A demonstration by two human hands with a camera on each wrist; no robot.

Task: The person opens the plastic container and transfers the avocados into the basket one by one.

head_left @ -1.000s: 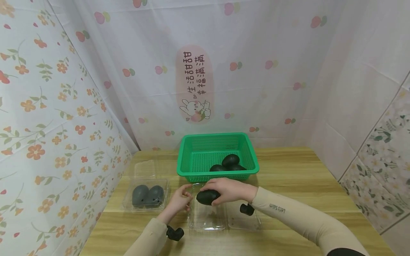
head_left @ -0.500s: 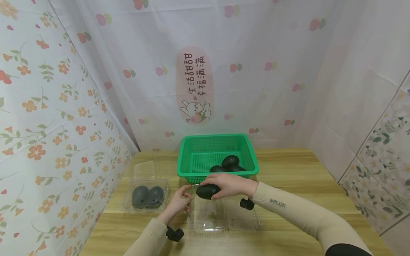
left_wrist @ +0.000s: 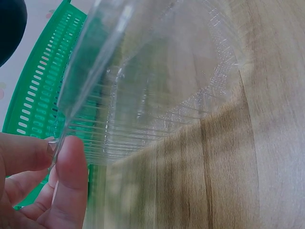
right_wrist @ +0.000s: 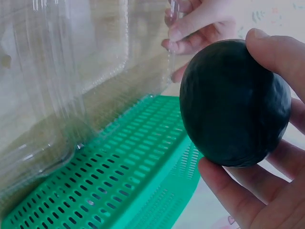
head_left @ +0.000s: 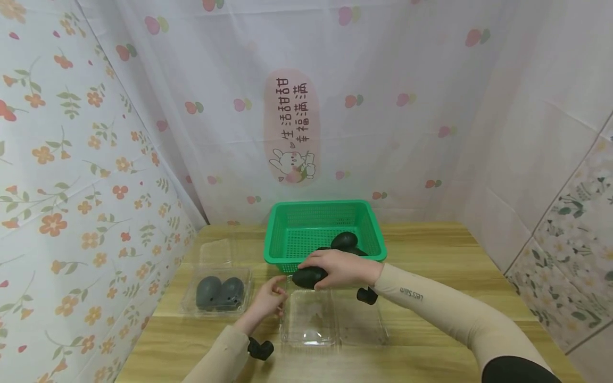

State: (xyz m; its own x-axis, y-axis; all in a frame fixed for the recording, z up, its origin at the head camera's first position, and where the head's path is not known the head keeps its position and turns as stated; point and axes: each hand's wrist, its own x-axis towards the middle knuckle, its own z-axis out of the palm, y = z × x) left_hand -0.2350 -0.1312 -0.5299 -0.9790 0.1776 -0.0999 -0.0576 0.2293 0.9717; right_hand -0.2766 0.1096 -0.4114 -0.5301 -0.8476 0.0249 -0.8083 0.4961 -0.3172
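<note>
My right hand (head_left: pixel 344 267) grips a dark green avocado (head_left: pixel 307 277) above the far end of an open clear plastic clamshell box (head_left: pixel 311 338). In the right wrist view, thumb and fingers spread around the avocado (right_wrist: pixel 233 102). My left hand (head_left: pixel 268 299) stays at the left side of that box; the left wrist view shows thumb and finger pinching its thin rim (left_wrist: pixel 58 148). The box's flat lid (head_left: pixel 363 319) lies folded out to the right.
A green plastic basket (head_left: pixel 275 234) with a few avocados (head_left: pixel 344 240) stands behind the box. At left, another clear box (head_left: pixel 189 306) holds two avocados (head_left: pixel 208 291), its lid (head_left: pixel 215 251) raised behind. Patterned curtains (head_left: pixel 392 133) close off the back and sides.
My right hand has moved slightly away from me with the avocado, nearer the basket's front rim. The left hand keeps its place at the box.
</note>
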